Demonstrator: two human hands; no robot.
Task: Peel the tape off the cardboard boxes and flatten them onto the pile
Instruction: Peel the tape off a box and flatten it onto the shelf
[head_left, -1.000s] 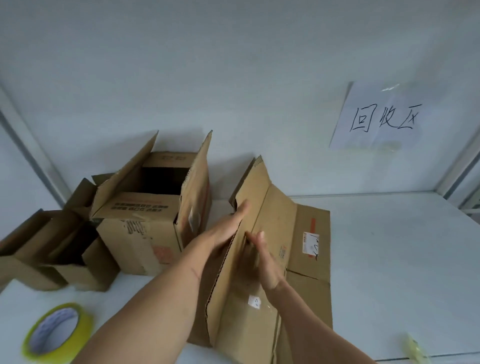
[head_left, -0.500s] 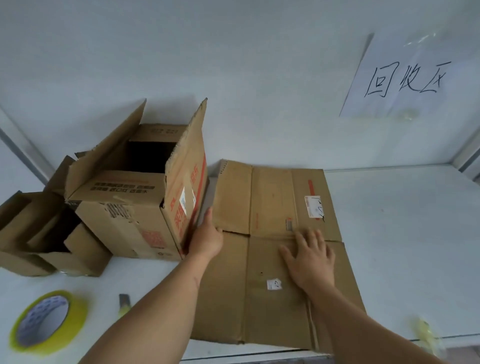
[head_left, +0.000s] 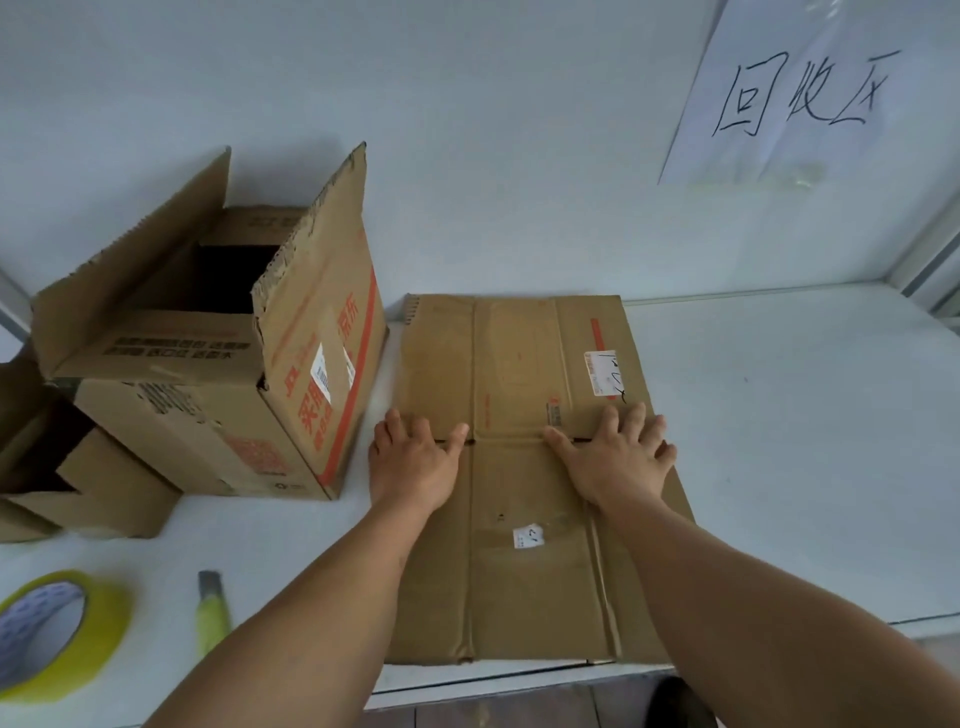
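A flattened box (head_left: 524, 493) lies on the white table (head_left: 779, 441), its far edge near the wall and its near edge at the table's front. Both hands press down on it along the crease across its middle. The left hand (head_left: 413, 460) lies flat at the box's left edge, fingers straight and spread, thumb pointing inward along the crease. The right hand (head_left: 615, 452) lies flat on the right part, fingers splayed toward a white label (head_left: 602, 374) on the far panel. A smaller sticker (head_left: 527, 537) sits on the near panel between the forearms.

Just left of the flat box stands an open box (head_left: 218, 374) with its flaps up and red print on its side. Farther left, touching it, is a second open box (head_left: 78, 483), lower and partly out of view. Near the front left corner lie a yellow tape roll (head_left: 78, 631) and, beside it, a yellow-handled knife (head_left: 212, 608). A paper sign (head_left: 800, 93) with handwritten characters hangs on the wall at upper right.
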